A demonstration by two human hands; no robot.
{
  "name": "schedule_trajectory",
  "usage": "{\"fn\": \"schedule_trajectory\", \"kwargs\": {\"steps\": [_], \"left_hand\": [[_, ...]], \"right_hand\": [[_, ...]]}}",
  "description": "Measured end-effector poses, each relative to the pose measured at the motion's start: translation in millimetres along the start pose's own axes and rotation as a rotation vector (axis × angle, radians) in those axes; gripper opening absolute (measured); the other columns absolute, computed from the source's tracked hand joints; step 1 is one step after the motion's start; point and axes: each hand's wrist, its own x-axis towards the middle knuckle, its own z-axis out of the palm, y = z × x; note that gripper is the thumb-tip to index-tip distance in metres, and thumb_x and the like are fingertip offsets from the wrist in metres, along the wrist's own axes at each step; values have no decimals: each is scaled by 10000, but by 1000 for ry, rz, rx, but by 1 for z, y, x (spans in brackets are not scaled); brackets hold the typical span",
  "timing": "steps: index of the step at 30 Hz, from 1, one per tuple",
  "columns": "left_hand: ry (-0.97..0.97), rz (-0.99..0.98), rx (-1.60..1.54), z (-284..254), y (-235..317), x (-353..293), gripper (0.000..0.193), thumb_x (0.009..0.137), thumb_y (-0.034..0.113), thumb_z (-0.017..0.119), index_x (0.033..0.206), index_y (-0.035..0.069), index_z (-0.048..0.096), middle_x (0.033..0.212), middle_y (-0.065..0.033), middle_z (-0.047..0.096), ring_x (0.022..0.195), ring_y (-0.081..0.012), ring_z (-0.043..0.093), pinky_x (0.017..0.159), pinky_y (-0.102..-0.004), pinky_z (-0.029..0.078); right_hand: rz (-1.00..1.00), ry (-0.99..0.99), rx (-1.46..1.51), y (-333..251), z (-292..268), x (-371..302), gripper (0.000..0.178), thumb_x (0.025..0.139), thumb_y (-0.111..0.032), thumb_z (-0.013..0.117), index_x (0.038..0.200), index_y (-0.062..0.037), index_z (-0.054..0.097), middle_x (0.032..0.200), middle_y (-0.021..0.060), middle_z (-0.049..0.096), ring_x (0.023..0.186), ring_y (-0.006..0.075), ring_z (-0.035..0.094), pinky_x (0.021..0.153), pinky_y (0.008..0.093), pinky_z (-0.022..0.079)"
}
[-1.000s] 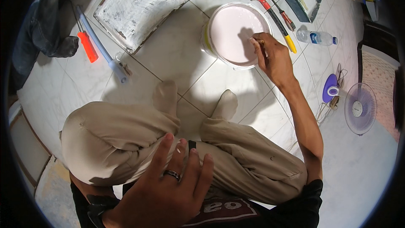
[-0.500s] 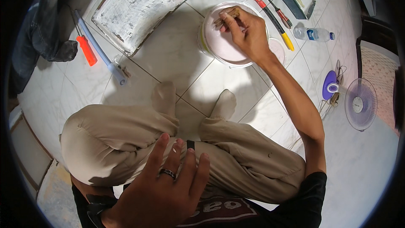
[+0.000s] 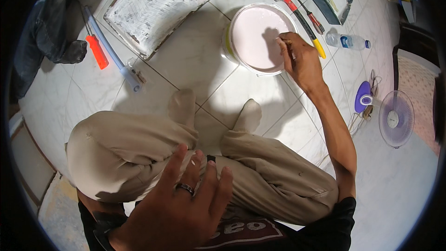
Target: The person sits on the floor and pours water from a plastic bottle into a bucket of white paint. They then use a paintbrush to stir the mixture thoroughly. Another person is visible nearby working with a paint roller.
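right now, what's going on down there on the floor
The person's right hand is at the right rim of a round white bucket of pale pink paint, its fingers bunched together; whether they grip anything is hard to tell. The left hand is spread open above the lap of the beige trousers. A rectangular paint tray, coated white with pink at its far end, lies left of the bucket. A clear plastic bottle lies on its side to the right.
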Motion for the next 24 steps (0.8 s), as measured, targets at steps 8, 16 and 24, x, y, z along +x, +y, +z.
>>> {"fn": "schedule_trajectory", "kwargs": {"steps": [8,16,24], "left_hand": [[40,71,-106,-24,-22,-34,397,1018,350,660,1293,65,684,1254,-110,755,1279,-334,687,1190,-653,396],[56,242,-209,-70,-77,-103,340,1006,467,699,1213,198,677,1278,-15,755,1308,-297,671,1226,-648,367],[106,321,-161,-84,-120,-148,442,999,584,654,1263,236,582,1229,-10,724,1274,-275,670,1210,-679,376]], "right_hand": [[36,-139,327,-44,15,26,252,1066,-169,613,904,23,621,761,185,678,650,309,665,648,398,527],[113,171,499,-20,32,64,211,1078,-154,641,1048,29,741,842,103,780,750,127,750,723,277,593],[62,102,5,-1,2,53,218,1077,-163,647,1049,42,717,824,133,774,751,176,772,699,324,611]]}}
